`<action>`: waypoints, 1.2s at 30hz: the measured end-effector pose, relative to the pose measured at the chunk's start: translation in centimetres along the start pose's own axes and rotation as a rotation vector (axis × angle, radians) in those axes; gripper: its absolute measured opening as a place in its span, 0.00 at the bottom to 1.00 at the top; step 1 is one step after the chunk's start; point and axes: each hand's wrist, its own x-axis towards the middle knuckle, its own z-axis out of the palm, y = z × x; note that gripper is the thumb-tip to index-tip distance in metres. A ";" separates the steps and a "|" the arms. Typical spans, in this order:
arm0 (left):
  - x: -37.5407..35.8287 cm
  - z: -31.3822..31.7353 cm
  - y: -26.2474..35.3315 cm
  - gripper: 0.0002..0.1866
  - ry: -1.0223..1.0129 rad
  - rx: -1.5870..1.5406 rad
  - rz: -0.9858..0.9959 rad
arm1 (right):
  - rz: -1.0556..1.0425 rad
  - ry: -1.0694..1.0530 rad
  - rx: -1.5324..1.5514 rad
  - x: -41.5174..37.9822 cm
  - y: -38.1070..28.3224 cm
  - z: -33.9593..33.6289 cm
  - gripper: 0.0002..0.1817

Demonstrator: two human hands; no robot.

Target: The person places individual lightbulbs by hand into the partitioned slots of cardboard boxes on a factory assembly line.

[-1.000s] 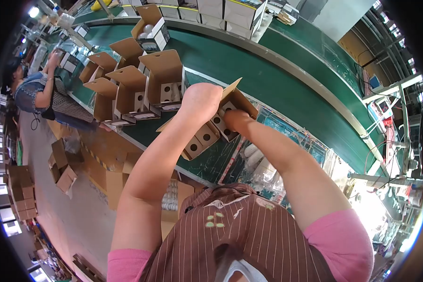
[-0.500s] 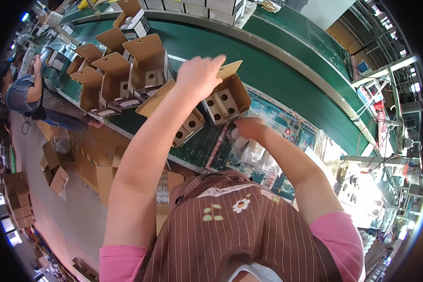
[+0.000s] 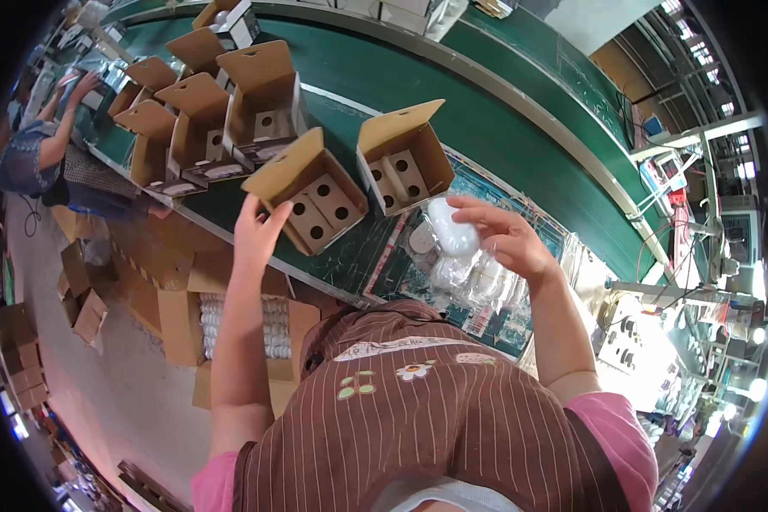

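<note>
My left hand [image 3: 260, 232] grips the near-left edge of an open cardboard box [image 3: 292, 164], thumb inside and fingers by its raised flap. The insert in that box has several round holes. Just right of it stands a second open box [image 3: 399, 122] with a similar holed insert. In my right hand [image 3: 519, 243] is a rounded white light bulb [image 3: 455, 232] in clear plastic, held by the fingertips above the bench. Under it lie more plastic-wrapped white pieces [image 3: 486, 282]; their exact shape is partly hidden.
Several open boxes [image 3: 200, 94] stand at the left on the green conveyor belt [image 3: 350, 68]. On the floor, a large carton [image 3: 179, 328] holds rows of white pieces. A co-worker [image 3: 38, 158] is at the far left. A metal rail [image 3: 520, 90] runs behind.
My left hand has come back from the second box's flap to the nearer box, now turned more upright and open. My right hand has lifted the bulb.
</note>
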 end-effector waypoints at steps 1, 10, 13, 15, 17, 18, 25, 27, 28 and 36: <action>0.0 0.7 0.4 0.22 0.016 0.026 -0.035 | 0.065 -0.013 0.194 0.1 -1.1 1.1 0.20; -2.1 2.9 0.1 0.10 0.076 0.301 0.225 | -0.096 -0.080 -0.943 8.6 -2.7 11.5 0.45; -2.5 3.2 1.0 0.09 0.090 0.282 0.233 | 0.161 -0.205 -1.214 12.8 -2.8 15.5 0.43; -2.2 2.8 0.5 0.08 0.134 0.298 0.240 | 0.153 -0.312 -1.411 15.5 -1.4 17.1 0.39; -2.0 2.2 0.4 0.08 0.121 0.309 0.271 | 0.269 -0.383 -1.501 17.5 0.9 17.9 0.26; -2.0 2.1 0.6 0.08 0.113 0.314 0.288 | 0.329 -0.416 -1.547 18.2 2.3 18.1 0.19; -3.2 2.6 2.2 0.09 0.073 0.360 0.228 | 0.188 -0.342 -1.730 17.3 7.7 16.3 0.23; -3.3 2.6 2.5 0.09 0.058 0.352 0.224 | 0.188 -0.348 -1.690 17.6 9.3 15.8 0.22; -3.2 2.6 2.5 0.09 0.051 0.349 0.220 | 0.188 -0.354 -1.669 17.7 10.0 15.7 0.22; -3.1 3.2 2.5 0.07 0.097 0.365 0.231 | 0.326 -0.478 -1.568 17.7 11.2 15.7 0.32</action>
